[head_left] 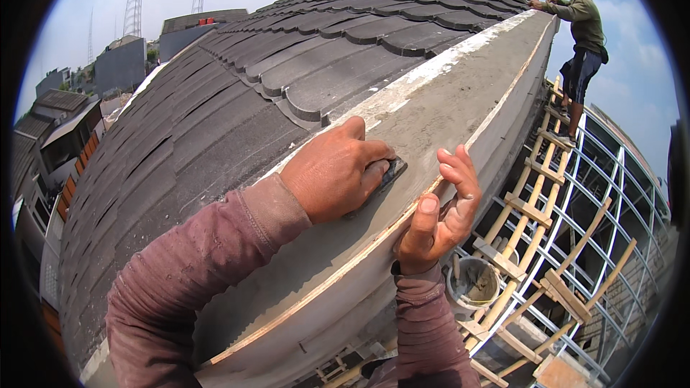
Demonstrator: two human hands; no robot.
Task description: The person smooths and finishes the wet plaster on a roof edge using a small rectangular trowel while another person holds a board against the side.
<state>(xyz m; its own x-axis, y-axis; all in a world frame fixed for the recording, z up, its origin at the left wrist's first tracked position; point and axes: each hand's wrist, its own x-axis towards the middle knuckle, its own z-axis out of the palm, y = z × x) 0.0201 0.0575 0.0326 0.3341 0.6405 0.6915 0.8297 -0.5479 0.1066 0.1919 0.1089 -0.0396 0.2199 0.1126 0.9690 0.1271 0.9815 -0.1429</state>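
My left hand is closed around a small dark flat piece, pressed against a sloping band of wet grey mortar. Most of that piece is hidden under my fingers, so its exact kind does not show. My right hand is beside the outer edge of the band, at a long thin board lining it. Its thumb and fingers are apart and slightly bent, with nothing between them. Dark roof tiles border the band along its other side.
Below right, a bucket with mortar hangs or stands by a bamboo ladder. Metal roof framing with open gaps lies beneath it. A person stands on the ladder higher up, hands at the band's top. Houses lie far below left.
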